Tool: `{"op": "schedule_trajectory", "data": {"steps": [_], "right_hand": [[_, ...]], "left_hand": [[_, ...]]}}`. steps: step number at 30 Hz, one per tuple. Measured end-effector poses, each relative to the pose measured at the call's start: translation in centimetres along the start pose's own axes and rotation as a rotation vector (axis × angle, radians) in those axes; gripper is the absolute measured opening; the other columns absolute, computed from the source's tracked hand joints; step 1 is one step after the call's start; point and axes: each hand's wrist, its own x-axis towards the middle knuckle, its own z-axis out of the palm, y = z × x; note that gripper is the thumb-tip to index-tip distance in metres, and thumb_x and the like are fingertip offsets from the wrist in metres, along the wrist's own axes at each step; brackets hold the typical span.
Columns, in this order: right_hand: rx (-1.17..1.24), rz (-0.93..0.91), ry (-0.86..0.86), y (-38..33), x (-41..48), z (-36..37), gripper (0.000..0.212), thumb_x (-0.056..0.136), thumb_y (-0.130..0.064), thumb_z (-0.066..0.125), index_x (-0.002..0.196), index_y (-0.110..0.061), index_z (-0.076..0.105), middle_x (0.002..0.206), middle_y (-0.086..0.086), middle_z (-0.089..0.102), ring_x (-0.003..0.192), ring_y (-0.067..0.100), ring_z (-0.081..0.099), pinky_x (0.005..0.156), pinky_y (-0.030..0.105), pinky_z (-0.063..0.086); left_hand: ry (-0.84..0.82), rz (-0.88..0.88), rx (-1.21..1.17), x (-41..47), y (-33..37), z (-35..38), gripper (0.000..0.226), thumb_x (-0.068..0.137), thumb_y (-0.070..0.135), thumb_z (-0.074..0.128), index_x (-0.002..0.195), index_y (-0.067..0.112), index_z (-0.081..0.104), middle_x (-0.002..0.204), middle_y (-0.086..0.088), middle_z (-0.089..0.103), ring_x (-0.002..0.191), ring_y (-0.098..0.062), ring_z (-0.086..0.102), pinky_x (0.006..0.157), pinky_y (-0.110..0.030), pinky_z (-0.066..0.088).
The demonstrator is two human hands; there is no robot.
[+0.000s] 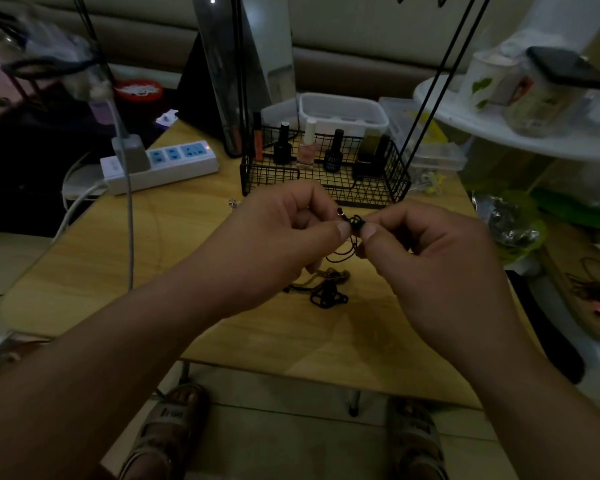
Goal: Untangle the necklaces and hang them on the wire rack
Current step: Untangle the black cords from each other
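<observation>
Black cord knot (355, 225) pinched between left hand (284, 233) and right hand (430, 251) above bench (187, 244) middle. Second tangle (326, 292) left lying beneath. No necklace seen hung on wire rack (368, 192) at far edge. Task judged early.

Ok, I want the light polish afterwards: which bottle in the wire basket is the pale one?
The pink bottle with the tall white cap, upright in the wire basket; every other one there is dark or orange.

Dim light; low wooden table (284, 344); pale tiled floor (291, 445); beige sofa (361, 60) behind.
</observation>
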Motion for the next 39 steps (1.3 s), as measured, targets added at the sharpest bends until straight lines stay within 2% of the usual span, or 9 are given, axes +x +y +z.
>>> {"op": "schedule_trajectory", "data": {"steps": [4, 11, 15, 22, 26, 29, 33, 36, 39], "right_hand": [[-0.025, -0.007, -0.013, 0.33, 0.13, -0.09, 0.014, 0.091, -0.024, 0.07, 0.078, -0.027, 0.075, 0.068, -0.009, 0.067, 0.06, 0.003, 0.058, 0.053, 0.012, 0.041], [-0.053, -0.047, -0.029, 0.02, 0.02, 0.19, 0.01, 0.086, -0.024, 0.068, 0.076, -0.023, 0.071, 0.065, -0.01, 0.063, 0.057, 0.002, 0.054, 0.051, 0.009, 0.037], [-0.07, -0.053, 0.001, -0.07, 0.04, 0.3, 0.009, 0.083, -0.025, 0.067, 0.075, -0.022, 0.068, 0.066, -0.01, 0.061, 0.058, 0.002, 0.053, 0.052, 0.009, 0.037], [0.044, 0.002, -0.028, -0.12, 0.41, 0.2, 0.009, 0.085, -0.022, 0.066, 0.076, -0.02, 0.069, 0.069, -0.001, 0.062, 0.057, 0.002, 0.051, 0.05, 0.012, 0.039], [0.034, -0.006, -0.054, -0.39, 0.18, 0.07, 0.012, 0.083, -0.027, 0.068, 0.077, -0.017, 0.07, 0.067, -0.003, 0.063, 0.057, 0.001, 0.053, 0.051, 0.011, 0.04], [0.022, 0.013, -0.052, -0.45, 0.14, 0.11, 0.014, 0.081, -0.03, 0.066, 0.075, -0.018, 0.07, 0.069, -0.004, 0.067, 0.058, 0.007, 0.056, 0.048, 0.018, 0.04], [0.058, 0.079, -0.061, -0.09, 0.52, 0.11, 0.012, 0.079, -0.024, 0.063, 0.075, -0.014, 0.069, 0.074, 0.011, 0.067, 0.055, 0.008, 0.052, 0.048, 0.019, 0.041], [0.106, 0.121, -0.075, 0.2, 0.69, 0.08, 0.011, 0.082, -0.022, 0.064, 0.077, -0.014, 0.07, 0.074, 0.01, 0.067, 0.053, 0.003, 0.048, 0.048, 0.016, 0.039], [0.157, 0.154, -0.085, 0.39, 0.77, 0.0, 0.011, 0.084, -0.019, 0.064, 0.077, -0.014, 0.071, 0.068, 0.001, 0.066, 0.053, 0.001, 0.049, 0.049, 0.015, 0.039]], "left_hand": [[0.014, 0.114, 0.116, -0.27, 0.02, -0.01, 0.022, 0.096, 0.016, 0.07, 0.114, 0.024, 0.061, 0.063, -0.01, 0.054, 0.051, -0.012, 0.047, 0.048, -0.024, 0.039], [0.045, 0.269, 0.371, -0.53, -0.37, 0.17, 0.005, 0.095, 0.022, 0.072, 0.097, 0.023, 0.067, 0.081, 0.012, 0.064, 0.055, -0.006, 0.052, 0.051, -0.012, 0.035], [0.084, 0.299, 0.356, -0.68, -0.47, 0.21, 0.005, 0.096, 0.017, 0.07, 0.094, 0.02, 0.067, 0.084, 0.012, 0.065, 0.049, -0.015, 0.047, 0.046, -0.021, 0.035], [0.025, 0.189, 0.159, -0.52, -0.23, 0.15, 0.011, 0.096, 0.017, 0.07, 0.105, 0.017, 0.063, 0.083, -0.001, 0.075, 0.053, -0.007, 0.053, 0.051, -0.018, 0.04], [0.002, 0.247, 0.268, -0.63, -0.39, 0.0, 0.009, 0.095, 0.021, 0.072, 0.104, 0.017, 0.069, 0.083, 0.003, 0.074, 0.06, -0.013, 0.064, 0.05, -0.031, 0.05], [0.022, 0.274, 0.266, -0.65, -0.25, 0.06, 0.002, 0.098, 0.014, 0.069, 0.097, 0.013, 0.07, 0.086, 0.005, 0.072, 0.058, -0.004, 0.059, 0.051, -0.016, 0.044], [0.101, 0.136, 0.063, -0.49, 0.07, 0.15, 0.008, 0.102, 0.015, 0.063, 0.094, 0.015, 0.065, 0.078, 0.013, 0.063, 0.058, -0.006, 0.055, 0.056, -0.024, 0.053], [0.084, -0.055, -0.199, -0.13, 0.41, 0.27, 0.016, 0.104, 0.015, 0.054, 0.091, 0.014, 0.063, 0.065, 0.003, 0.049, 0.052, -0.008, 0.043, 0.055, -0.029, 0.049], [-0.008, -0.152, -0.33, 0.14, 0.24, 0.17, 0.018, 0.104, 0.022, 0.052, 0.103, 0.01, 0.066, 0.07, -0.005, 0.043, 0.055, -0.012, 0.04, 0.057, -0.031, 0.042]]}}
